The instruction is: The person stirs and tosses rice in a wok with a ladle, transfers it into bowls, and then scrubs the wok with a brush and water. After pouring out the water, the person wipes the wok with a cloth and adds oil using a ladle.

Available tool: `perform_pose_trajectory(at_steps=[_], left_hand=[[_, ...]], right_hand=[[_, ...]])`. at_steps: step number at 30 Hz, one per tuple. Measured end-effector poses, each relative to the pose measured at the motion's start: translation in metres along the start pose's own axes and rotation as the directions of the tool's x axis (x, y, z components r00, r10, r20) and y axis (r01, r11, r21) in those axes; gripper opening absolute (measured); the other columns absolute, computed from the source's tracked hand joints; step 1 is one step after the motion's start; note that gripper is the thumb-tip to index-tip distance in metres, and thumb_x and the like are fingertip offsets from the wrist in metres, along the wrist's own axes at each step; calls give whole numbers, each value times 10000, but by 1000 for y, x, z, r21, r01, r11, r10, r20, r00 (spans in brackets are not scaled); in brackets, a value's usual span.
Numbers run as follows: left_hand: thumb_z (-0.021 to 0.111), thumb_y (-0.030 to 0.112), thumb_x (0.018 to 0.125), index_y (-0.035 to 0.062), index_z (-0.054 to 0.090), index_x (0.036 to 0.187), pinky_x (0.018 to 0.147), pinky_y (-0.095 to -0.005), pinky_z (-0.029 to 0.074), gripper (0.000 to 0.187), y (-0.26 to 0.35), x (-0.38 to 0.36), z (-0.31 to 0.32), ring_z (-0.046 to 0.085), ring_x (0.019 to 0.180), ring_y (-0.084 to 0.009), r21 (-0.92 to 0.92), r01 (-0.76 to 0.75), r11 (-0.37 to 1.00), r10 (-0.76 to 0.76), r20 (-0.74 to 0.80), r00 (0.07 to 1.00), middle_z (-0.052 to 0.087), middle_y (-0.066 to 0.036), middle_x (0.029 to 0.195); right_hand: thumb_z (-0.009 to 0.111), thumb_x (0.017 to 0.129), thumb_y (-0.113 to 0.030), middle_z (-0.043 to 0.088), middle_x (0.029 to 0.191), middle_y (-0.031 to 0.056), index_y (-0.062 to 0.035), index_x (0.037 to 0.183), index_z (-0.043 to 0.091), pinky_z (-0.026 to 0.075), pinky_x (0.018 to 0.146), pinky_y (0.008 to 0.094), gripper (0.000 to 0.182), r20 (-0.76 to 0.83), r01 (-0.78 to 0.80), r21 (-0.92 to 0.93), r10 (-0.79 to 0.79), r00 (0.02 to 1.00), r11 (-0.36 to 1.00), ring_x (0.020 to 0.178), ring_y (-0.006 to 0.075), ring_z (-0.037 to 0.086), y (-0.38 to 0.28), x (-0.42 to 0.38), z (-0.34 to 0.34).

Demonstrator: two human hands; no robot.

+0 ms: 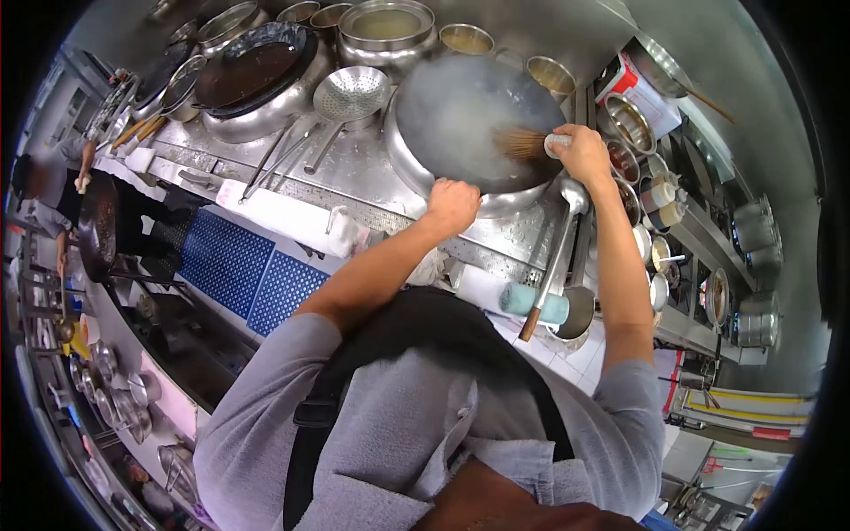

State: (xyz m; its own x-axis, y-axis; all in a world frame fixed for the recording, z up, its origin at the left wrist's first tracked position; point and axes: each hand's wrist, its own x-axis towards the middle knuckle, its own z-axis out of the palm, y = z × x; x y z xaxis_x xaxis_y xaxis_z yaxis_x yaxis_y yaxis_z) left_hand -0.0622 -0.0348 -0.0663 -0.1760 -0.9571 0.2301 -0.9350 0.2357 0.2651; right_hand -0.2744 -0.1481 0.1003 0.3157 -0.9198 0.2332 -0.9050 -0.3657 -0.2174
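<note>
A large steaming wok (434, 133) sits on the steel range in front of me. My right hand (581, 152) is closed round the pale bound end of a bamboo wok brush (522, 143), whose bristles point left into the wok. Steam blurs the wok's inside. At the wok's near edge my left hand (454, 206) is curled closed on the rim; the part inside its fingers is hidden. A long-handled ladle (558, 252) with a wooden end lies to the right, below my right forearm.
A perforated strainer (351, 96) rests left of the wok. Beyond it stands a second wok (252, 75) with dark liquid. Pots and a lidded-looking basin (387, 25) line the back. Seasoning bowls (622, 159) crowd the right. Another person (62, 186) holds a dark wok at far left.
</note>
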Motion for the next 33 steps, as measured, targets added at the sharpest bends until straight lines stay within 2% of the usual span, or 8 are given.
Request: perform_pose_trajectory(at_steps=[6, 8, 10, 12, 13, 20, 30, 33], left_hand=[[640, 343, 896, 85, 672, 737, 734, -444, 500, 305, -2, -30, -23, 686, 668, -305, -52, -41, 998, 37, -82, 996, 684, -128, 682], [654, 345, 886, 81, 663, 728, 728, -453, 503, 307, -3, -38, -31, 683, 669, -313, -99, -51, 994, 39, -122, 992, 680, -134, 679], [664, 344, 879, 75, 654, 718, 713, -465, 504, 314, -5, -45, -39, 680, 670, -324, -130, -50, 990, 31, -147, 989, 678, -137, 679], [668, 344, 875, 68, 645, 708, 685, -475, 505, 323, -6, -53, -48, 674, 665, -337, -178, -46, 983, 14, -176, 984, 673, -143, 674], [668, 343, 874, 64, 641, 704, 664, -479, 504, 329, -7, -56, -53, 669, 659, -345, -210, -50, 976, 10, -188, 982, 668, -148, 669], [680, 362, 875, 46, 604, 658, 558, -486, 481, 390, -13, -69, -67, 626, 602, -389, -420, -24, 907, -110, -291, 950, 622, -174, 628], [704, 309, 901, 19, 581, 637, 465, -436, 400, 411, -26, -82, -70, 542, 476, -355, -630, 19, 776, -286, -325, 901, 518, -183, 536], [694, 286, 919, 6, 559, 639, 449, -403, 366, 419, -25, -78, -78, 463, 425, -266, -747, 44, 663, -370, -276, 887, 470, -175, 525]], right_hand=[[763, 815, -279, 721, 1063, 201, -78, 1132, 737, 522, 877, 364, 376, -363, 95, 310, 26, 931, 946, 978, 310, 704, -36, -17, -54], [771, 836, -264, 716, 1122, 179, -46, 1180, 712, 506, 900, 339, 412, -620, 247, 406, 67, 781, 880, 1013, 258, 687, -42, -22, -49], [754, 878, -264, 707, 1156, 156, 35, 1252, 645, 479, 950, 320, 491, -599, 206, 522, 184, 779, 827, 1074, 204, 645, -49, -32, -48], [753, 883, -256, 711, 1088, 154, 69, 1286, 605, 519, 861, 306, 538, -366, 104, 603, 159, 917, 791, 980, 182, 663, -21, -29, -37], [731, 899, -227, 702, 1007, 134, 67, 1308, 582, 538, 693, 281, 525, -209, 24, 770, 216, 954, 637, 810, 156, 664, -28, -37, -39], [651, 954, -199, 692, 993, 142, 38, 1342, 522, 504, 569, 257, 473, -287, 209, 951, 391, 874, 230, 660, 146, 624, -57, -71, -24], [593, 998, -227, 676, 1108, 208, 29, 1391, 440, 512, 620, 276, 493, -407, 324, 908, 372, 835, 267, 726, 178, 630, -62, -85, -37], [619, 988, -212, 665, 1113, 189, 34, 1390, 434, 512, 642, 284, 507, -432, 333, 892, 353, 830, 307, 752, 177, 627, -55, -87, -31]])
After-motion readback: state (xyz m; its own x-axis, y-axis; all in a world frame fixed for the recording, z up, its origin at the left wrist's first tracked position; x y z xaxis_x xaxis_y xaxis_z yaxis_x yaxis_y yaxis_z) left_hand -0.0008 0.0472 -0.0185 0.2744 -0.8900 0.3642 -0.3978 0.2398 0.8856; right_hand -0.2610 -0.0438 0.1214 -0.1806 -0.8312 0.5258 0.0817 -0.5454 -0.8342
